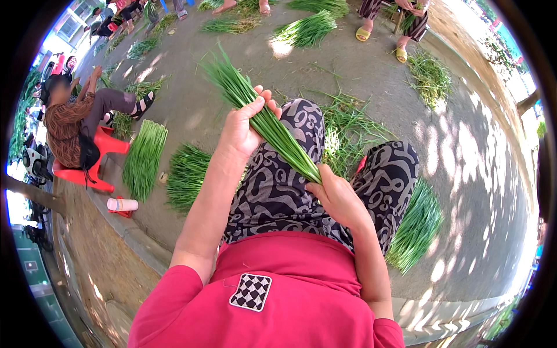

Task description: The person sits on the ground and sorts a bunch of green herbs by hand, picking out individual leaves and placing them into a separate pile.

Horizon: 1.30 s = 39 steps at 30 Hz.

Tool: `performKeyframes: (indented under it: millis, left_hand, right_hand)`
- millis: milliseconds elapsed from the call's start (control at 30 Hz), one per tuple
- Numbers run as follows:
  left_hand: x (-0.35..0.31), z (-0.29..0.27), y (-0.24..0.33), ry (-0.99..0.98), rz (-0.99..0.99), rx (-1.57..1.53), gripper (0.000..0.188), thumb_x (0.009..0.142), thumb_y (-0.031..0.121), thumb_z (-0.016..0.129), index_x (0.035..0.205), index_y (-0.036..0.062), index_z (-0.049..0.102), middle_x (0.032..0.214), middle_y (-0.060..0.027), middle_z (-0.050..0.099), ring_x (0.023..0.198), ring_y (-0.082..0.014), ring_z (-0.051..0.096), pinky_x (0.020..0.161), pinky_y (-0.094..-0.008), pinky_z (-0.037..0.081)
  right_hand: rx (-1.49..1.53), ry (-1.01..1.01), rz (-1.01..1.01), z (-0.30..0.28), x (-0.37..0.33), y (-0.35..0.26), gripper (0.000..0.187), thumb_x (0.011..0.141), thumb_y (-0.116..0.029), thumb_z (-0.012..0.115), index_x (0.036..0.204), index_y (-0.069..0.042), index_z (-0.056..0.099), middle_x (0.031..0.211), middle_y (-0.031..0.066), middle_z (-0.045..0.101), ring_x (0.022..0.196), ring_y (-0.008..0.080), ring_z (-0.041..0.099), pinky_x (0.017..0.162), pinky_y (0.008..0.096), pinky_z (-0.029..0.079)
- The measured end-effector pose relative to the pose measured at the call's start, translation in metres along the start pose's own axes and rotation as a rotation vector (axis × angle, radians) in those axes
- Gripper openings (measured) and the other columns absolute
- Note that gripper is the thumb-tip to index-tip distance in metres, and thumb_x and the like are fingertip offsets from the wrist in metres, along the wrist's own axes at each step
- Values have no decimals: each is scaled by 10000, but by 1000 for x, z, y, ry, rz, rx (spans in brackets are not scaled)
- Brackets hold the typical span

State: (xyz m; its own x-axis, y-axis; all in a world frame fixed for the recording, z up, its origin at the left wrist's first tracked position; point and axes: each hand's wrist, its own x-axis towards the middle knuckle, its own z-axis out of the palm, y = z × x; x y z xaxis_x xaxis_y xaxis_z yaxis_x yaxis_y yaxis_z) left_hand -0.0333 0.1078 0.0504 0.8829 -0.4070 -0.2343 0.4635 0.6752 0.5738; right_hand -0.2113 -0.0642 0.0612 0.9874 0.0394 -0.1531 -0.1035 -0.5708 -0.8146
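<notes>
A bunch of long green stalks, like garlic chives [278, 134], slants across above my lap. My left hand [246, 120] is wrapped round its middle, thumb on top and fingertips showing on the far side. At the paler lower end, my right hand [335, 194] grips the stalk ends between thumb and fingers. The leafy tips fan out toward the upper left. Beyond my knees lies a loose heap of scattered green stalks [351, 130]. One pile of chives [188, 177] rests on the ground left of my legs, another pile [415, 229] to the right.
At the left a person [72, 119] sits on a red plastic stool [104, 153] beside a neat chive pile [145, 159]. A pink bottle [123, 204] is nearby. Another person's yellow sandals [364, 33] show at the far right, near a heap of stalks [430, 78]. More bundles [307, 29] lie ahead.
</notes>
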Motion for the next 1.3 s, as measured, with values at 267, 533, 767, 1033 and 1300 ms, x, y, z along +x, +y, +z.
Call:
performKeyframes:
  millis: [267, 533, 767, 1033, 1300]
  left_hand:
    - [46, -38, 19, -39, -63, 44, 215, 927, 67, 531, 1135, 15, 547, 1156, -109, 592, 996, -228, 610, 939, -430, 503]
    - [44, -91, 9, 394, -348, 375, 433, 930, 304, 598, 1208, -8, 485, 1141, -132, 581, 1023, -233, 584, 853, -337, 506]
    - [-75, -55, -1, -102, -354, 360, 309, 959, 170, 497, 1202, -20, 512, 1110, -116, 615, 932, -169, 614, 775, -272, 512]
    - [-73, -1, -63, -177, -571, 13, 336, 961, 255, 539, 1202, 30, 477, 1165, -131, 573, 1087, -235, 564, 970, -401, 441]
    - [-68, -38, -36, 65, -379, -180, 201, 931, 178, 583, 1092, 64, 548, 1025, -109, 622, 1064, -277, 582, 942, -443, 477]
  right_hand:
    - [31, -28, 46, -1, 8, 14, 274, 896, -195, 595, 877, 17, 422, 701, 249, 557, 718, 461, 541, 633, 468, 425]
    - [490, -90, 332, 4, 9, 24, 182, 941, -165, 543, 937, 13, 507, 618, -2, 470, 468, 66, 430, 424, 226, 364]
    - [730, -10, 422, 8, 15, 18, 195, 950, -161, 527, 1003, 25, 544, 631, 3, 490, 450, 65, 435, 409, 217, 343]
    - [375, -6, 326, 21, 19, -7, 188, 940, -170, 540, 898, 7, 491, 629, 40, 537, 483, 108, 515, 439, 250, 403]
    - [201, -197, 157, 27, 35, -32, 538, 832, -245, 706, 1217, 35, 454, 827, 128, 639, 689, 199, 638, 629, 317, 494]
